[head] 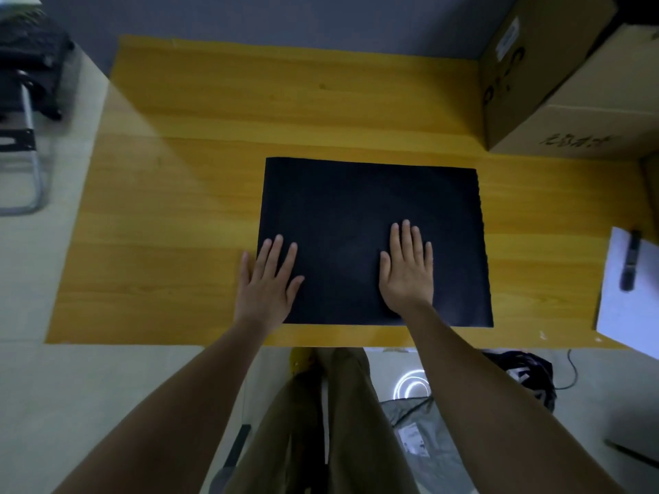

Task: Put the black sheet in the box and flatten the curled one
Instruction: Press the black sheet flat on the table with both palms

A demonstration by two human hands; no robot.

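A black sheet lies flat on the yellow wooden table, right of centre near the front edge. My left hand rests palm down with spread fingers over the sheet's left edge, partly on the table. Flat on the sheet's lower right part lies my right hand, fingers together and extended. Neither hand holds anything. A large cardboard box stands at the table's back right corner, its flaps closed as far as I can tell. No curled sheet is visible.
A white paper sheet with a black marker on it lies at the table's right edge. A folding chair stands left of the table. Below the front edge are my legs, a bag and cables on the floor.
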